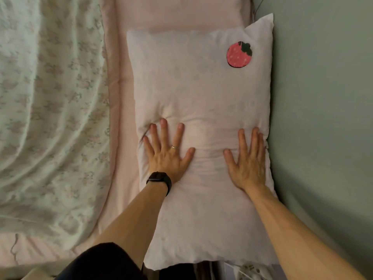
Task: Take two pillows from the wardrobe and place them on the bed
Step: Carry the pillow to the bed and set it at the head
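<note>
From the head camera, my left hand (167,152) and right hand (247,158) lie flat with fingers spread, palms pressing into the pale pink pillow (201,87); neither grips anything. The pillow lies lengthwise on the pink sheet of the bed (121,138), its right edge against the grey-green wall (323,98). A strawberry patch (239,54) sits near its far right corner. A floral blanket (50,108) covers the bed's left side.
</note>
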Tool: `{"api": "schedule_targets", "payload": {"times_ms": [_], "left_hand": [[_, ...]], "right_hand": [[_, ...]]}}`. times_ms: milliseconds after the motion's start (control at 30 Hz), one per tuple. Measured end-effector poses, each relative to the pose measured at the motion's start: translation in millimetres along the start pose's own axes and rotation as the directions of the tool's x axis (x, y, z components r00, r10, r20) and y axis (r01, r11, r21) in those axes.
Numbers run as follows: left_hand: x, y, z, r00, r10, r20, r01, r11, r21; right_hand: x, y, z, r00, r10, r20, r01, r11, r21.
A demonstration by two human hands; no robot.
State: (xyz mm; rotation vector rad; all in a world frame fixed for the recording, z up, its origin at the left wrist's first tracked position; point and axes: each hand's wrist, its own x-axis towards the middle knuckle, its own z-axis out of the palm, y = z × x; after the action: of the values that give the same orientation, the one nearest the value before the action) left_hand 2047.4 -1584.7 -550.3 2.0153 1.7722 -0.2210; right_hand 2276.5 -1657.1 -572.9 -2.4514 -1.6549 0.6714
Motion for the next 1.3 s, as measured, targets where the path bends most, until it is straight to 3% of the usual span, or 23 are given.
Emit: {"api": "schedule_targets", "payload": {"times_ms": [100, 233, 367, 433, 700, 1000, 1067, 1200, 1233, 1300], "left_hand": [[-9.7, 0.6, -7.4, 0.999, 0.018, -0.028, -0.018, 1.0, -0.003], [-38.6, -2.2, -23.2, 0.997, 0.038, -0.065, -0.038, 0.999, -0.006], [-98.7, -6.6, -15.5, 0.968, 0.251, -0.026, -0.25, 0.967, 0.042], [-129.5, -12.8, -1.0, 0.958, 0.287, 0.005, -0.287, 0.954, 0.087], [-140.0, -25.0, 23.9, 0.964, 0.267, 0.022, -0.267, 0.956, 0.124], [-148.9, -15.0, -7.6, 0.965, 0.14, 0.223, -0.186, 0.963, 0.197], [-159.6, -12.7, -23.6, 0.953, 0.086, 0.291, -0.156, 0.962, 0.224], [-175.9, -18.1, -70.5, 0.902, 0.021, 0.432, -0.148, 0.953, 0.263], [-178.8, -21.7, -87.7, 0.893, 0.015, 0.45, -0.154, 0.949, 0.274], [-185.6, -32.3, -124.8, 0.901, -0.005, 0.433, -0.11, 0.964, 0.241]], "right_hand": [[-7.9, -10.4, -17.4, 0.994, 0.065, 0.088, -0.063, 0.998, -0.029], [-52.3, -23.9, -39.1, 0.993, 0.114, 0.011, -0.114, 0.992, -0.055], [-126.5, -22.3, -30.9, 0.98, 0.192, 0.05, -0.192, 0.981, -0.008], [-157.5, -15.9, -22.0, 0.971, 0.229, 0.072, -0.231, 0.973, 0.024], [-161.1, -8.8, -7.1, 0.948, 0.305, 0.096, -0.316, 0.939, 0.134], [-154.4, -13.9, -51.2, 0.869, 0.299, 0.394, -0.285, 0.954, -0.097], [-157.4, -22.5, -63.4, 0.82, 0.34, 0.461, -0.334, 0.937, -0.099], [-169.0, -50.5, -92.2, 0.654, 0.453, 0.606, -0.446, 0.878, -0.176], [-173.9, -61.3, -99.9, 0.658, 0.439, 0.611, -0.443, 0.883, -0.156], [-182.9, -91.0, -119.3, 0.734, 0.329, 0.595, -0.36, 0.93, -0.07]]}}
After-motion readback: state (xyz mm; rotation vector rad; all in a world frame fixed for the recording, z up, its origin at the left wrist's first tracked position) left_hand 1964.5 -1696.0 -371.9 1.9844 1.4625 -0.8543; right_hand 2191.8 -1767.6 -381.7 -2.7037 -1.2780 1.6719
